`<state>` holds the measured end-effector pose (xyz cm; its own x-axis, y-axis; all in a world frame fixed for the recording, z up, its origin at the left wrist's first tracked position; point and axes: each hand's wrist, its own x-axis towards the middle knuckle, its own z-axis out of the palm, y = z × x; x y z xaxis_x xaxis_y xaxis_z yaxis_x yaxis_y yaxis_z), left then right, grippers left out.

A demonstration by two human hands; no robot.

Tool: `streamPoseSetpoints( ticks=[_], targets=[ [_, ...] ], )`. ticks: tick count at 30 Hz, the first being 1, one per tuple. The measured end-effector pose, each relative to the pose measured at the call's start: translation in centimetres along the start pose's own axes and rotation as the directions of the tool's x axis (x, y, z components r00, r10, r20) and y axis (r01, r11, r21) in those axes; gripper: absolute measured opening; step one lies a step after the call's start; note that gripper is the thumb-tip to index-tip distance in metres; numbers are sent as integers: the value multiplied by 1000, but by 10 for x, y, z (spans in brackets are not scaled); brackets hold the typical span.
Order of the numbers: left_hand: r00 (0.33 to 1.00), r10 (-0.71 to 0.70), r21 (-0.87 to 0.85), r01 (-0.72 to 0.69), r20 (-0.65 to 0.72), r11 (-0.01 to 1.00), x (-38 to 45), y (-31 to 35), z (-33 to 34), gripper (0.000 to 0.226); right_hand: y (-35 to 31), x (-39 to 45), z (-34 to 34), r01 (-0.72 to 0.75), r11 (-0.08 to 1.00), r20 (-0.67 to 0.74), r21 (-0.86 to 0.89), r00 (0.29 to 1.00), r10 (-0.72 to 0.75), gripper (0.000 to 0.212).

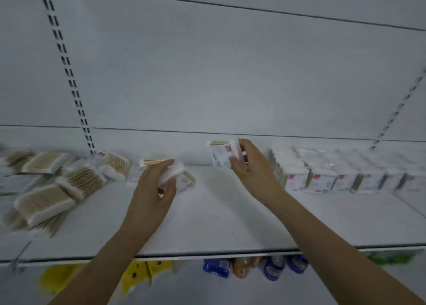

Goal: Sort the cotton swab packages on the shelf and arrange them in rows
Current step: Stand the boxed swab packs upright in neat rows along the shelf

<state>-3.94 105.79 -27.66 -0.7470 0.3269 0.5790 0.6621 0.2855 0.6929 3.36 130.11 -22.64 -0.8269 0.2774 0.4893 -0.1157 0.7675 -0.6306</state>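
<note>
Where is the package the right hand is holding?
The package is upright near the shelf's back, centre-right, gripped by the right hand, just left of the standing row.

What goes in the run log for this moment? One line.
left hand: grips packet | right hand: holds upright packet | row: right | pile: left

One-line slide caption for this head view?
Right hand lifts a swab package toward the row; left hand grips another.
</note>
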Motion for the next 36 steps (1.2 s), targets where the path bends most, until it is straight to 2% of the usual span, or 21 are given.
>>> streamPoseSetpoints(
  ticks=[3,5,7,9,12,15,19,23,29,36],
  targets=[
    [997,66,-7,-65,43,998,26,17,40,27,25,14,-40,-48,997,-47,-63,998,45,22],
    [992,121,-8,-121,22,993,44,23,64,24,40,24,-60,-17,993,-49,-116,999,11,20],
    [996,91,-20,-91,16,996,61,24,88,25,56,36,-71,24,972,-55,-234,998,-38,23],
    [999,38,-22,-37,12,999,76,24,110,26,68,51,-77,60,948,-3,-312,998,-64,26],
    [1000,-22,-67,22,4,998,93,28,140,26,78,68,-79,92,944,111,-317,992,-60,26],
    [999,-47,-42,47,9,998,104,27,160,26,87,81,-76,174,880,193,-442,977,-95,21],
    [993,-104,-28,103,-46,994,105,17,179,41,104,87,-70,199,809,262,-553,963,-58,12],
    [960,-270,-131,258,-79,957,99,2,185,38,119,85,-60,123,845,222,-520,975,-5,7],
    [953,-283,-190,260,-105,947,102,-7,177,25,132,81,-55,109,869,85,-483,993,-77,4],
    [949,-304,-120,293,-83,948,100,-11,184,31,141,80,-50,104,911,77,-399,994,-80,6]
  ],
)
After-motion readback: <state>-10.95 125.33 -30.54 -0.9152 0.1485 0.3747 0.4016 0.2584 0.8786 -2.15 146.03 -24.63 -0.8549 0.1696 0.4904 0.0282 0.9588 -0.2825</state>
